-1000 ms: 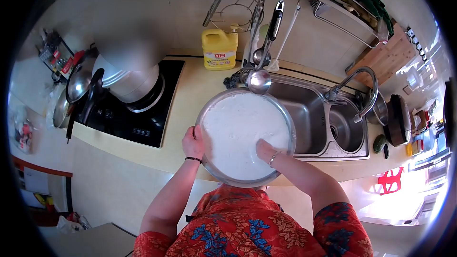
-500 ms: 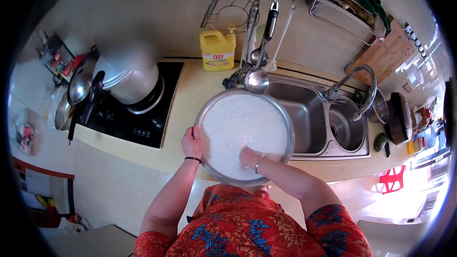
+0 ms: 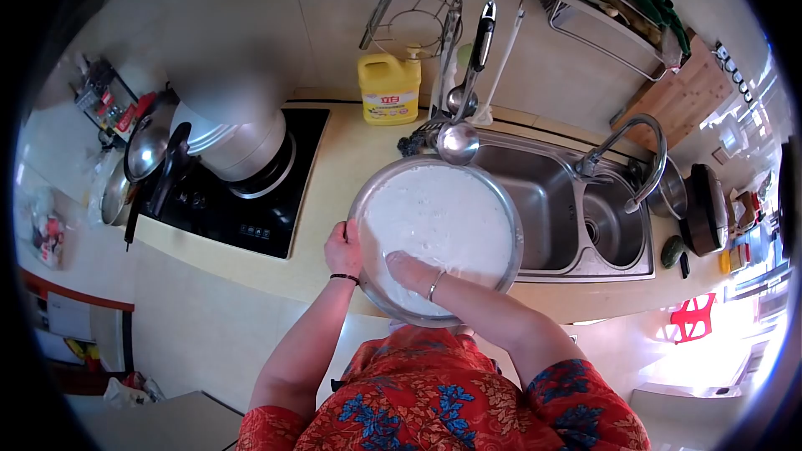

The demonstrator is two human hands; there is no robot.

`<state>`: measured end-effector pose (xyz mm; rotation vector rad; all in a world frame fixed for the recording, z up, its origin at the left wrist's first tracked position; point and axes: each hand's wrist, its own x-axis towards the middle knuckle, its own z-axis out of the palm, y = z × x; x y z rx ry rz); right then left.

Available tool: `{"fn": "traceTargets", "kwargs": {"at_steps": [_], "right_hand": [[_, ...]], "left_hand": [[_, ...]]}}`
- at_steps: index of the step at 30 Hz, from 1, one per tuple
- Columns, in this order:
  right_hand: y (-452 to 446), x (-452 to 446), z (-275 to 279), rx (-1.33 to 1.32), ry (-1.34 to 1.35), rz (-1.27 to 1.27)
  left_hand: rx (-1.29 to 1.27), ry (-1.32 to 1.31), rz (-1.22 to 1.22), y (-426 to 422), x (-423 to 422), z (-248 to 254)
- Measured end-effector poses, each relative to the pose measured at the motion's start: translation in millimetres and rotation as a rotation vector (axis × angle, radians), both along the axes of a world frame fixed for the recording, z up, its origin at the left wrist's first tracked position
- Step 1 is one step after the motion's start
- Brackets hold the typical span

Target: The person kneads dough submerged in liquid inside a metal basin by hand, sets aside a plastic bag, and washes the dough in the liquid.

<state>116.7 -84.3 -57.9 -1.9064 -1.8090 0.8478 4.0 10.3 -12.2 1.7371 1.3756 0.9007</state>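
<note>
A wide metal basin [image 3: 517,238] stands at the counter's front edge, close to my body, filled with a thick white liquid [image 3: 451,213]. My left hand [image 3: 342,249] is closed on the left side of its rim, with a dark bracelet at the wrist. Inside the basin, left of its middle, my right hand [image 3: 409,272] dips into the liquid. Its fingers are sunk in the white and hidden, so I cannot tell if they grip anything. A metal bangle [image 3: 435,286] circles that wrist.
Right of the basin is a double steel sink [image 3: 535,200] with a curved faucet [image 3: 652,142]. Ladles [image 3: 458,144] hang just behind the basin from a rack. A yellow jug [image 3: 389,92] stands at the wall. On the left, a pot [image 3: 242,146] sits on a black cooktop [image 3: 259,213].
My right hand has moved left through the white liquid, and more of its back shows above the surface. My left hand keeps its place on the rim. The view has shifted slightly.
</note>
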Motion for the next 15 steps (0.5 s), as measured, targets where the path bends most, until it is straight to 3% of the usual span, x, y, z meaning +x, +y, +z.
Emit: {"fn": "traceTargets", "kwargs": {"at_steps": [2,3,5,6,8,11,13,15], "right_hand": [[2.7,11.5,-1.5,0.08,-0.12,0.234],[1.5,13.4,5.6,0.081,-0.118,0.235],[-2.8,16.3,28.2,-0.24,0.002,-0.063],[-0.7,21.3,31.9,-0.24,0.003,-0.061],[4.0,31.9,37.1,-0.376,-0.275,0.064],[4.5,49.8,23.8,-0.449,-0.489,0.279],[1.6,56.4,28.3,-0.485,-0.481,0.208],[-1.8,66.4,34.3,-0.531,-0.652,0.408]], "left_hand": [[0.021,-0.026,0.006,0.3,0.0,-1.4],[0.022,-0.024,0.007,1.1,-0.6,-3.0],[0.026,0.015,0.013,2.6,-0.7,-6.4],[0.027,0.017,0.015,2.5,-0.7,-5.6],[0.002,-0.003,0.009,1.2,-0.5,-2.5],[-0.022,-0.013,0.014,0.4,0.1,0.2],[-0.017,-0.002,0.019,-0.2,-0.1,1.9],[-0.011,0.007,0.017,0.0,-0.1,0.1]]}}
